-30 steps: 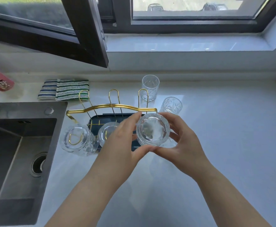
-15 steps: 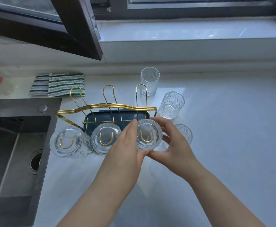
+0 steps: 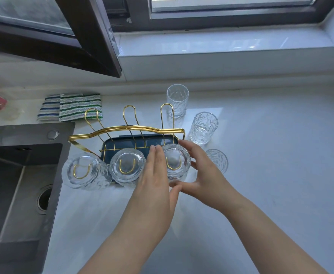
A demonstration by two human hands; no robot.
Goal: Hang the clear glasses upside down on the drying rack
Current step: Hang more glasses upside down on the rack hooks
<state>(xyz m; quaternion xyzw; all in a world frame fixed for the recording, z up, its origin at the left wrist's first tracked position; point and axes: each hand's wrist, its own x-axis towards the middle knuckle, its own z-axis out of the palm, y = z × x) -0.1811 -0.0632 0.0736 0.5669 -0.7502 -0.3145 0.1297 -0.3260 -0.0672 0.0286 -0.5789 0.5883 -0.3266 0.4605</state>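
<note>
You are standing in a home kitchen — the signs are all around you. A stainless steel sink (image 3: 19,194) with its drain is sunk into the pale countertop (image 3: 271,175) at your left, and striped dishcloths (image 3: 71,106) lie folded behind it. A gold wire drying rack (image 3: 126,129) on a dark tray sits beside the sink, with clear glasses (image 3: 177,100) on and around it. Above the counter a dark-framed window (image 3: 94,34) stands open over a white sill — ordinary household fittings, nothing commercial.
</note>
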